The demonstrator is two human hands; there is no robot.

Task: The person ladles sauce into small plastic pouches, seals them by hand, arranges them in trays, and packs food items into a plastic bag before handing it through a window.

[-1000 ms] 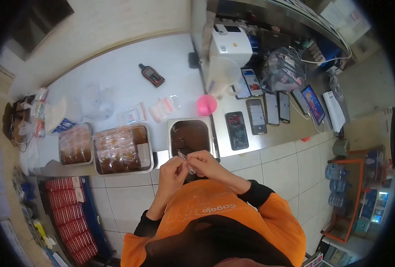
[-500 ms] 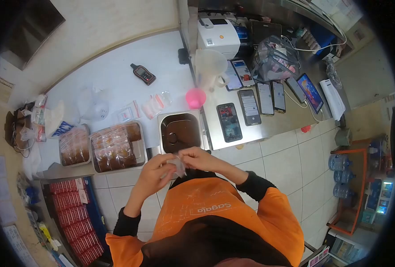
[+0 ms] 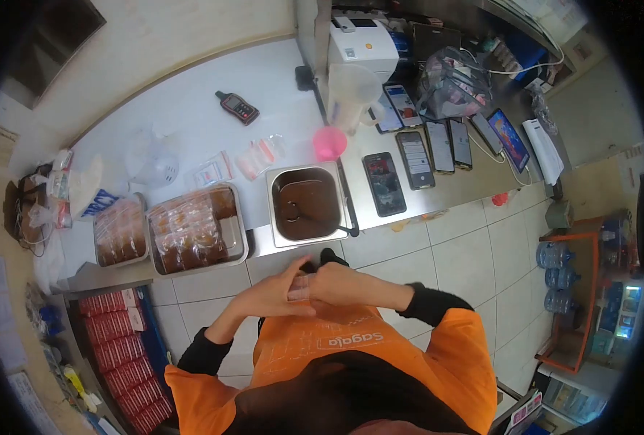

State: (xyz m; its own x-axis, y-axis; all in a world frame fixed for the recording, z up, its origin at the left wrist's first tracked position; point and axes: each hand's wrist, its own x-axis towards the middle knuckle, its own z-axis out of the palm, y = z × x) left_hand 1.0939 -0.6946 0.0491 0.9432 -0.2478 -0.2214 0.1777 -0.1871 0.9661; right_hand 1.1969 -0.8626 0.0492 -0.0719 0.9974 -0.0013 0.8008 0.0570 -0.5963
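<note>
In front of my apron, my left hand (image 3: 273, 293) curves round one side of a small clear plastic bag (image 3: 301, 288), thumb raised and fingers beneath. Closed like a loose fist, my right hand (image 3: 336, 283) grips the bag's other side; its fingertips are partly hidden. Just beyond both hands, a square steel pan (image 3: 273, 210) holds brown sauce (image 3: 309, 199). A ladle (image 3: 311, 222) lies in the sauce, its dark handle end over the pan's right corner. Left of it, a steel tray (image 3: 243, 217) holds several filled bags of brown sauce (image 3: 188, 230).
A second tray of filled bags (image 3: 121, 232) stands farther left. Behind the pan are flat plastic bags (image 3: 259, 156), a pink cup (image 3: 329, 143) and a clear jug (image 3: 354, 94). Several phones (image 3: 384, 185) lie on the right counter. Red boxes (image 3: 119, 344) sit below at left.
Both hands have come down and nearer my body with the bag, which now lies between them. My right hand has turned into a loose fist. The view has shifted slightly.
</note>
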